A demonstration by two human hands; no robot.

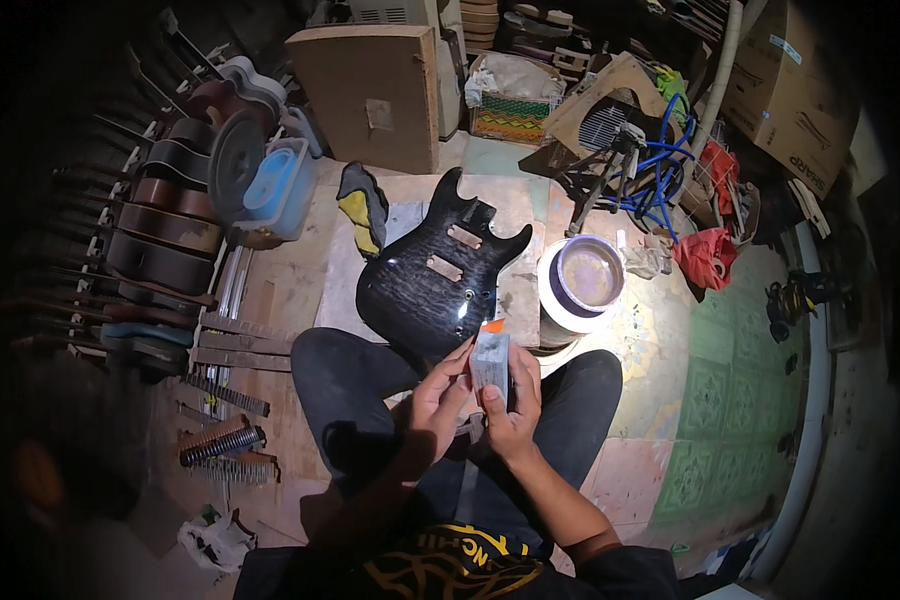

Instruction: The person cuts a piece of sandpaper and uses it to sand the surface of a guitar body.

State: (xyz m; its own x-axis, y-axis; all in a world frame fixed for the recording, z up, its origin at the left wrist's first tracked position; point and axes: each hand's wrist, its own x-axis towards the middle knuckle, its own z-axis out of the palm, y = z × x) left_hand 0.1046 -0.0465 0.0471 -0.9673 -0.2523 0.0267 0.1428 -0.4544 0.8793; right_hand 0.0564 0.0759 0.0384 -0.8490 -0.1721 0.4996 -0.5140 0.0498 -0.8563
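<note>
Cluttered workshop floor, dim at the edges, lit hard at centre; the person sits cross-legged on worn plywood boards [290,285], with green patterned tiles [730,400] toward 3 o'clock. Both hands meet over the lap, just below centre. Left hand [432,408] is curled, its fingertips touching the near face of a small grey block [490,360] with an orange tip. Right hand [513,405] wraps the block from the right, thumb on its front, holding it upright. Block looks light and stiff, probably a sanding block or a wrapped pad; a grip along its long sides seems safest, keeping fingers off the working face. Directly at 12 o'clock from the hands lies a dark glossy guitar body [435,275], neckless, flat on the boards, its lower end touching the knees. The finish looks slick and easily scratched. At 1 o'clock, just beside it, stands a round tin [588,275]. A row of guitar bodies [165,215] lines the 9 to 10 o'clock side. A blue tub [275,190] sits at 11 o'clock, a red rag [705,255] at 2 o'clock.
</note>
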